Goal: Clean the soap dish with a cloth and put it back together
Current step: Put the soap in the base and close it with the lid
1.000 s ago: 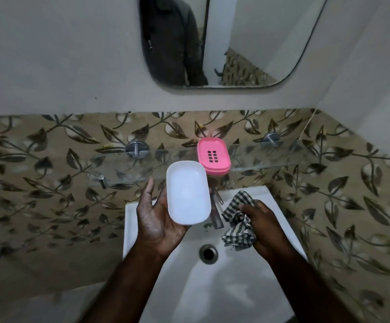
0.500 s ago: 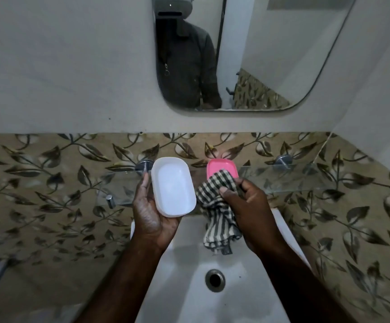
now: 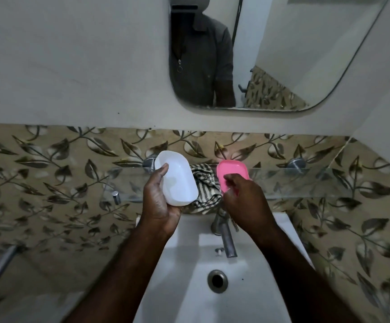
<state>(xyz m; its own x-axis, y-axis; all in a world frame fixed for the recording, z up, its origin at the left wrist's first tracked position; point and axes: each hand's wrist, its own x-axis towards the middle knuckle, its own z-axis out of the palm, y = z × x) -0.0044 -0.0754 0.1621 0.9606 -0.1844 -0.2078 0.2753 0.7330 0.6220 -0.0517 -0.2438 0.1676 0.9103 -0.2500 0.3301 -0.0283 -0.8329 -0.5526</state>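
Gripping the white dish (image 3: pixel 177 180) over the sink (image 3: pixel 189 287), left hand (image 3: pixel 156 201) fingers clamped round it, right hand (image 3: pixel 245 201) pinching the pink tray (image 3: pixel 233 169) on the far shelf (image 3: pixel 306 183), cloth (image 3: pixel 206 183) lying between dish and tray.

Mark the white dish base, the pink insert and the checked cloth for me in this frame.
white dish base (image 3: pixel 177 180): head view, middle of its white surface.
pink insert (image 3: pixel 233 170): head view, its bare upper half.
checked cloth (image 3: pixel 206 187): head view, bunched folds between the two dish parts.
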